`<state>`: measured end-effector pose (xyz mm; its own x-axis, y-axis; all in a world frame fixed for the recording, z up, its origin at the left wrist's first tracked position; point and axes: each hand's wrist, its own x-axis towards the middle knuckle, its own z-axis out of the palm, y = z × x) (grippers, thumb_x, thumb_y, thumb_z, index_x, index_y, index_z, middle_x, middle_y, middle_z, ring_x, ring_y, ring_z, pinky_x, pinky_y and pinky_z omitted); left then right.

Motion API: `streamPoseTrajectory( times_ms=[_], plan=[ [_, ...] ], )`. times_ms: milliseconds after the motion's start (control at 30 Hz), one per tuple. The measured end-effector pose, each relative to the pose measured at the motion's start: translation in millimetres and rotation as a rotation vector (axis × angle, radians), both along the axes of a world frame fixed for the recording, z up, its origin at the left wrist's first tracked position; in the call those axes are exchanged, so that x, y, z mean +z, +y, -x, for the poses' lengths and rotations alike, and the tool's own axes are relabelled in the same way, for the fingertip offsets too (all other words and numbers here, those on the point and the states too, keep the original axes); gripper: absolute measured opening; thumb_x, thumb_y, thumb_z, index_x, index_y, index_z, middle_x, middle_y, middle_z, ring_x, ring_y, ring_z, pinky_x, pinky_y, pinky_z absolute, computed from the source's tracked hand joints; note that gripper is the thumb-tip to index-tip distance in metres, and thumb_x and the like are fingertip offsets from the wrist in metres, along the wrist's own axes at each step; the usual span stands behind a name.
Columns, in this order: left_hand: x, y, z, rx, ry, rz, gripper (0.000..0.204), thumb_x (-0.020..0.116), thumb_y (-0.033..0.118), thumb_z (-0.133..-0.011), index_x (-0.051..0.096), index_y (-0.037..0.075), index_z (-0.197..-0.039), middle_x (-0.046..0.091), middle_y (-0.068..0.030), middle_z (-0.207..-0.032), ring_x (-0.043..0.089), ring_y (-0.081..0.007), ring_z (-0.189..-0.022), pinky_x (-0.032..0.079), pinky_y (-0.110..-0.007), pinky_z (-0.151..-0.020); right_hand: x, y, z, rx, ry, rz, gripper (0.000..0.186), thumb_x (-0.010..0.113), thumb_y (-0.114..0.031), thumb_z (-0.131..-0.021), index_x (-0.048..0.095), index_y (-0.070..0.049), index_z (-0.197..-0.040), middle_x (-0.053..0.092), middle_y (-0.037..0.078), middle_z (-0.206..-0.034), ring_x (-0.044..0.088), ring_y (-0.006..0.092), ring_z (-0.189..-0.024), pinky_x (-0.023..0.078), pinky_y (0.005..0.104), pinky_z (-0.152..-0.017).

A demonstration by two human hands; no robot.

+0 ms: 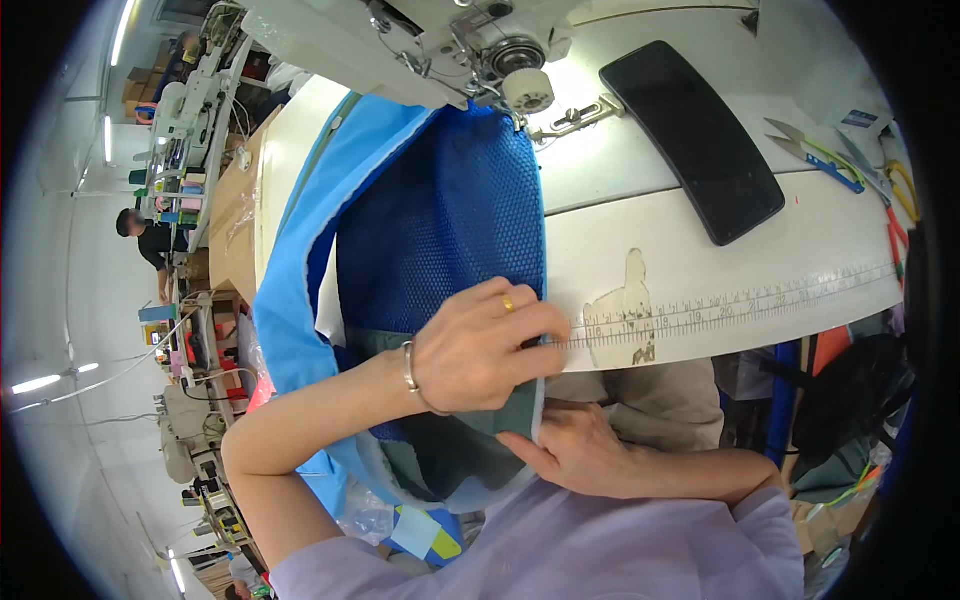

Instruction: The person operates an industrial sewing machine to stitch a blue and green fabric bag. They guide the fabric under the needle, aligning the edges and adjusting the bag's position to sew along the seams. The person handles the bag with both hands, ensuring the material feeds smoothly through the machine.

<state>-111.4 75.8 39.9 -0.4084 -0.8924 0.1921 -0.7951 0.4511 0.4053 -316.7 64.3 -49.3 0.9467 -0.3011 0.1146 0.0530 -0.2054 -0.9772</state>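
Observation:
A blue fabric piece with dark blue mesh point(440, 210), grey panels and a light blue band point(293, 300) lies under the sewing machine head point(525, 80) and hangs over the table's front edge. My left hand point(490, 350), with a ring and bracelet, is closed over the piece's right edge near the table edge, fingers curled. Just below, my right hand point(570, 445) grips the lower grey part of that edge, thumb on the fabric. A printed ruler strip point(750, 300) runs along the white table beside my left fingers.
A black phone point(690, 140) lies right of the machine, with scissors point(815, 155) at the far right. Left, a row of sewing machines point(180, 130) has a person in black point(155, 240) at it. A dark bag point(840, 400) sits below the table's right end.

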Motion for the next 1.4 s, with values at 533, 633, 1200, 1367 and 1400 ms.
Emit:
streamPoseTrajectory(
  times_ms=[533,633,1200,1367,1400],
  plan=[
    [-3.7,-24.8,-15.8,0.517,-0.020,-0.122,0.026,0.076,0.020,-0.088,0.060,0.005,-0.074,0.057,-0.0084,-0.062,0.057,-0.0278,-0.061,0.045,-0.039,-0.060,38.5,-59.0,13.0,-0.225,-0.381,0.792,0.028,0.080,-0.021,-0.082,0.072,-0.002,-0.100,0.064,0.004,-0.090,0.063,0.0195,-0.080,0.053,0.0306,-0.064],
    [-4.9,-22.7,-21.9,0.496,0.031,-0.164,0.023,0.073,0.018,-0.092,0.061,0.003,-0.078,0.058,-0.0091,-0.065,0.056,-0.0280,-0.063,0.044,-0.038,-0.064,44.1,-89.8,-2.6,-0.235,-0.370,0.946,0.031,0.076,-0.015,-0.078,0.071,-0.001,-0.105,0.064,0.006,-0.098,0.062,0.0216,-0.088,0.054,0.0318,-0.070],
    [-6.7,-6.5,-42.8,0.517,0.658,-0.421,0.023,0.065,0.017,-0.102,0.059,0.000,-0.089,0.055,-0.0042,-0.081,0.048,-0.0156,-0.075,0.041,-0.032,-0.069,47.1,-145.0,-57.1,0.115,-0.466,1.375,0.029,0.067,-0.016,-0.083,0.073,0.003,-0.103,0.070,0.015,-0.116,0.061,0.0315,-0.120,0.051,0.0409,-0.099],
    [3.5,-12.8,-48.5,0.425,0.384,-0.112,0.017,0.070,0.008,-0.090,0.058,0.001,-0.080,0.058,-0.0040,-0.078,0.049,-0.0218,-0.069,0.042,-0.034,-0.066,41.6,-155.1,-76.7,0.150,-0.606,1.476,0.028,0.068,-0.016,-0.074,0.074,0.005,-0.092,0.073,0.018,-0.098,0.069,0.0338,-0.100,0.054,0.0397,-0.088],
    [3.4,-14.3,-50.4,0.413,0.361,-0.048,0.016,0.070,0.007,-0.088,0.058,0.002,-0.078,0.061,-0.0074,-0.087,0.054,-0.0244,-0.079,0.044,-0.037,-0.074,40.9,-155.0,-77.8,0.155,-0.639,1.494,0.028,0.068,-0.016,-0.072,0.074,0.006,-0.089,0.073,0.019,-0.095,0.070,0.0343,-0.096,0.055,0.0390,-0.085]
  ],
)
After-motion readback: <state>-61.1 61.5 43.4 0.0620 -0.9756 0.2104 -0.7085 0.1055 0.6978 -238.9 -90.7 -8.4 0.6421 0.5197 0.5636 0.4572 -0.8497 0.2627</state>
